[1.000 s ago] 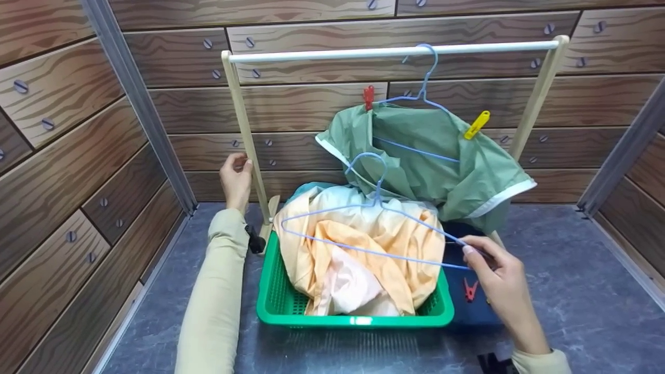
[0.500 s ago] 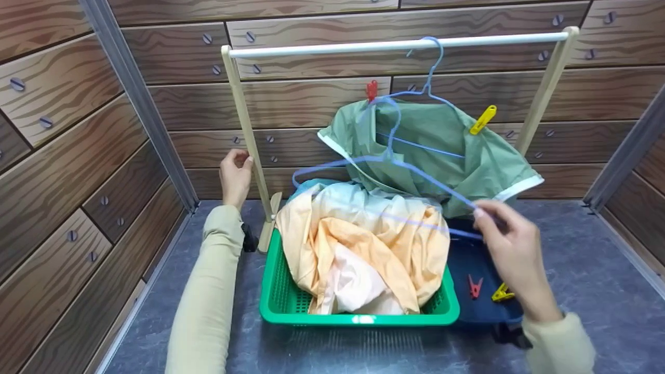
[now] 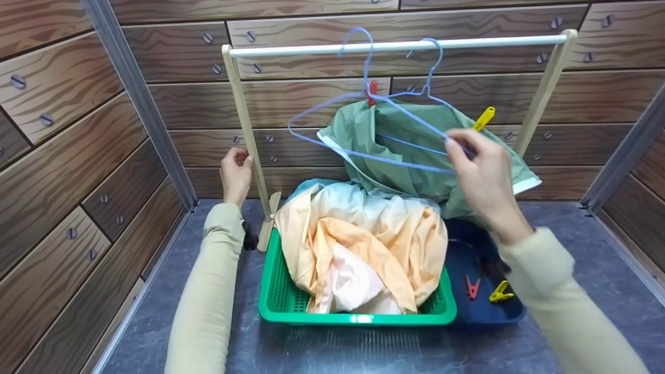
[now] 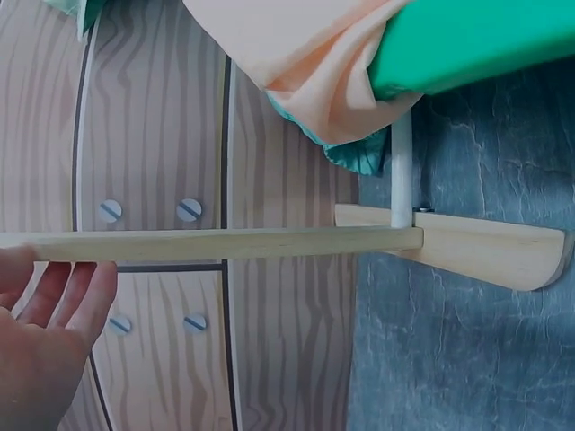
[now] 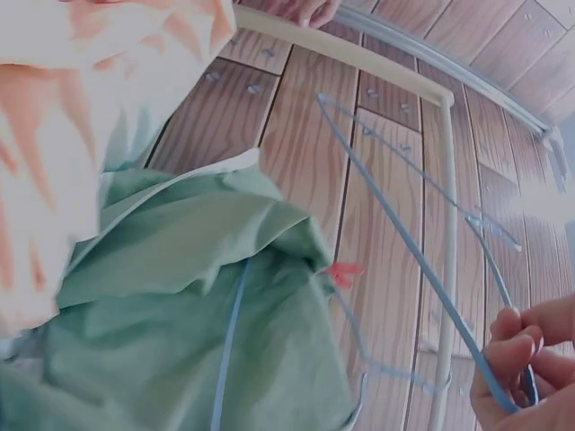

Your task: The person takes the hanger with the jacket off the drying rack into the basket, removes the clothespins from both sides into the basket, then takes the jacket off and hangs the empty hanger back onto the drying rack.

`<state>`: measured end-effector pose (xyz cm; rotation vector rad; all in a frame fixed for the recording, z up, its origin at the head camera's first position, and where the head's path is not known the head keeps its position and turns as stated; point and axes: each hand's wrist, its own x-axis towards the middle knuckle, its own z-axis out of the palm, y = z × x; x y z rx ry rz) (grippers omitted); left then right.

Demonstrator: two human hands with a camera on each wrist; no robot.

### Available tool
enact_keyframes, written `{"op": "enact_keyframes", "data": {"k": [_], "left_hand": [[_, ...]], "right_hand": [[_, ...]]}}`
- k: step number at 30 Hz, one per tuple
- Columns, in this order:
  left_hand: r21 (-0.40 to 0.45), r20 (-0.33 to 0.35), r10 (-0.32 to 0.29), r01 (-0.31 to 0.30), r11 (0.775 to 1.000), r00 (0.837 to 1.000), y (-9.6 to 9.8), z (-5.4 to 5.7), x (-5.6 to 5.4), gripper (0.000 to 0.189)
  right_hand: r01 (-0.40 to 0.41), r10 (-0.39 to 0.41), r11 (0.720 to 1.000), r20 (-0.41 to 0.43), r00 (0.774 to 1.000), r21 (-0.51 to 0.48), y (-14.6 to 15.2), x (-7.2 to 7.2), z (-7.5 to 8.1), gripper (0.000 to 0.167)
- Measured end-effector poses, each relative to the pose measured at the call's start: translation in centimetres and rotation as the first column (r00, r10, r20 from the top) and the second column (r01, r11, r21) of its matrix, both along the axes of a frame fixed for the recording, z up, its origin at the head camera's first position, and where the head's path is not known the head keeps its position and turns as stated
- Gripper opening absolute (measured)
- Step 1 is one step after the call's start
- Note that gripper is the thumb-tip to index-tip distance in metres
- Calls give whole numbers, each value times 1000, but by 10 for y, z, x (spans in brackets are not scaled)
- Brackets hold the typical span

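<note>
Right hand (image 3: 483, 174), fingers pinching one corner, holds a hanger (image 3: 395, 160) out leftward; supported only there, it could twist and snag the green garment (image 3: 356, 124) beyond the fingers. Left hand (image 3: 236, 174) grips a post (image 4: 225, 245)

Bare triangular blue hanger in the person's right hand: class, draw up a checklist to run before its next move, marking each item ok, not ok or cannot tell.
1. Right hand grips the bare triangular blue hanger near one corner: ok.
2. Left hand pinches the pale wooden post: ok.
3. Hanger's hook rests on the white cylindrical rail: not ok; in the head view its bend stands above the rail.
4. Green cloth garment is pegged: ok; a red clothespin and a yellow clothespin are on it.
5. Spare clothespins are in the dark blue tray: ok, one red, one yellow.
6. Rack stands firm: cannot tell.
</note>
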<state>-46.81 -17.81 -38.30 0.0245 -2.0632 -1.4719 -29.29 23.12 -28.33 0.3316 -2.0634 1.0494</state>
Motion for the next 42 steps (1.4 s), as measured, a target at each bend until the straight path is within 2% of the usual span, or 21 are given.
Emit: {"op": "enact_keyframes", "data": {"k": [8,12,15,22,26,30,34,39,42], "left_hand": [[-37,13,-4,5,999,1000,1,2,1,12],[-53,3,-2,3,999,1000,0,3,2,12],[-70,5,6,-6,998,1000,0,4,2,12],[-97,9,8,-7,995,1000,0,6,2,11],[-102,16,-3,5,995,1000,-2,5,2,12],[-102,25,-27,29,994,999,-2,4,3,12],[-107,25,-48,51,993,999,-1,4,3,13],[-104,39,-61,65,992,997,-2,4,5,16],[-126,101,-53,66,990,993,-3,3,9,19]], "right_hand": [[50,-54,996,48,997,81,-27,-29,34,22],[39,-49,992,86,995,117,-37,-43,41,23],[20,-38,988,114,993,153,-40,-52,40,22],[-10,-20,976,135,991,218,-35,-70,28,18],[-38,-12,962,180,984,270,-32,-82,10,22],[-94,17,951,254,967,295,-30,-94,-7,24],[-121,35,945,275,961,304,-25,-104,-17,23],[-147,64,946,276,959,290,-16,-105,-21,24],[-159,94,956,256,962,246,-6,-101,-25,24]]}}
